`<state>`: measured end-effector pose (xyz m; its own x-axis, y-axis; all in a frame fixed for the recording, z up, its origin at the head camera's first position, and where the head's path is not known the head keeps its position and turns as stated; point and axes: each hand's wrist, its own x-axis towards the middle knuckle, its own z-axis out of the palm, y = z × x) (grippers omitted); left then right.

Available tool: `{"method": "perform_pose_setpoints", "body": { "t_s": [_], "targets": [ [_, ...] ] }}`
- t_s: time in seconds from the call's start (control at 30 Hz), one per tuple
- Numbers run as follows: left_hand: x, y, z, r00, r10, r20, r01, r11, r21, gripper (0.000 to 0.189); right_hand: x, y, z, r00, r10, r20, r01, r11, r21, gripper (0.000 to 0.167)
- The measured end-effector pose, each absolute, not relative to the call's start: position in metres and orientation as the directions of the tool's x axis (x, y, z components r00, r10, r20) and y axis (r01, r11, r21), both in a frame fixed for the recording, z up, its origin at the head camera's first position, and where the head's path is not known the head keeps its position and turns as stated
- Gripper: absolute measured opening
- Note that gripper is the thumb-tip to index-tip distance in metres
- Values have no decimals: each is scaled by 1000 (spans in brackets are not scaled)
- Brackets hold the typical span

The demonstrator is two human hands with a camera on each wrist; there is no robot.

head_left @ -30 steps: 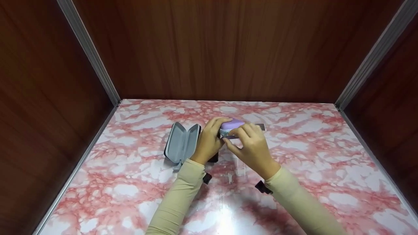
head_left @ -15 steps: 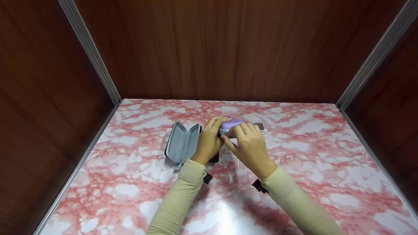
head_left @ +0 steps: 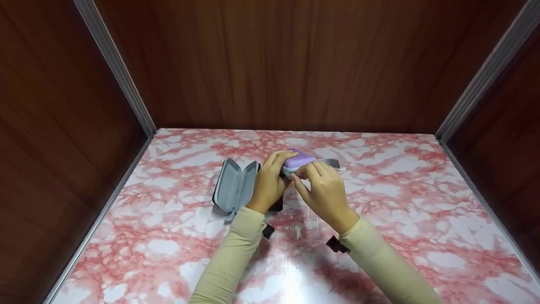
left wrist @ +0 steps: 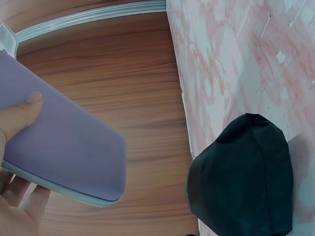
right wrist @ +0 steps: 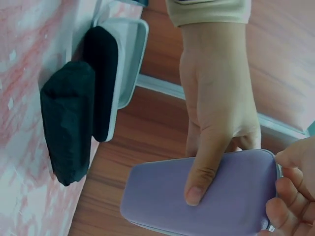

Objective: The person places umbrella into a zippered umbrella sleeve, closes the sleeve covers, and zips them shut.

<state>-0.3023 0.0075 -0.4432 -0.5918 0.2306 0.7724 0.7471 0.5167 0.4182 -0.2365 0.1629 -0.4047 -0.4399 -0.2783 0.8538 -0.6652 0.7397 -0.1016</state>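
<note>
- Purple case (head_left: 300,158) is sitting between the two hands, near the middle of the worktop (head_left: 400,185) from left to right, and is being held up off its surface.
- The left hand (head_left: 268,181) is clasping the purple case from the left: its thumb is lying across the smooth purple face while its other fingers are supporting the opposite face.
- The right hand (head_left: 325,190) is working at the near right end of the purple case, its thumb and bent fingers pinching at the edge there; the exact bit between the fingertips is too hidden to tell.
- A pale grey rim (left wrist: 69,189) is running along the side of the purple case, below the purple face.
- A grey-lined case (head_left: 228,183) is lying unfolded on the worktop, left of the left hand, its two halves forming a V.
- A dark pouch (left wrist: 246,182) is resting on the worktop just beside the grey-lined case, mostly disappearing behind the left wrist in the head view.
- A flat grey piece (head_left: 332,162) is showing past the far side of the right hand, partly covered.
- Wood-grained panels (head_left: 270,63) are enclosing the worktop on the left, right and far sides.
</note>
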Motion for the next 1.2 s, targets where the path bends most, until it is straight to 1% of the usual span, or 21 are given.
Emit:
{"method": "perform_pose_setpoints", "body": {
  "t_s": [0.27, 0.4, 0.63, 0.7, 0.9, 1.1, 1.2],
  "targets": [
    [-302, 6, -443, -600, 227, 767, 749, 496, 439, 58, -237, 165, -407, -448, -264, 854, -691, 708, -143, 16],
    [-302, 5, -443, -604, 231, 763, 752, 481, 450, 56, -238, 167, -407, -436, -267, 859, -713, 686, -148, 16],
    [-300, 0, -441, -625, 211, 751, 747, 440, 498, 57, -238, 172, -406, -463, -230, 856, -760, 599, -250, 14],
    [-300, -1, -441, -627, 210, 750, 749, 426, 507, 57, -238, 173, -406, -466, -220, 857, -763, 591, -263, 13],
    [-301, -1, -441, -627, 210, 750, 750, 422, 508, 57, -242, 176, -408, -458, -209, 864, -772, 576, -269, 13],
    [-305, -2, -442, -607, 203, 768, 766, 408, 497, 56, -246, 180, -411, -450, -194, 872, -794, 533, -292, 13],
    [-306, -3, -443, -598, 195, 778, 775, 390, 498, 56, -248, 181, -413, -456, -188, 870, -805, 503, -313, 12]
  ]
}}
